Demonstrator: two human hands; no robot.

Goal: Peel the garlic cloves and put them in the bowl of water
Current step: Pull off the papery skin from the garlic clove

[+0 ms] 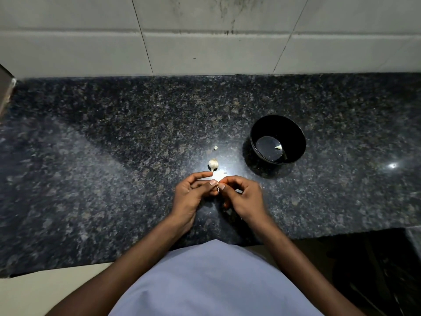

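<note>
My left hand (193,190) and my right hand (241,195) meet over the dark granite counter (114,167), both pinching a small garlic clove (218,185) between their fingertips. The clove is mostly hidden by the fingers. Just beyond the hands lies a white garlic bulb (213,164). A black bowl (257,133) with water stands to the right of the bulb, and one pale peeled clove (278,147) lies in the water.
A small scrap of garlic skin (215,147) lies on the counter beyond the bulb. A tiled wall (205,42) closes the back of the counter. The counter's front edge runs near my body, with a dark drop at the lower right.
</note>
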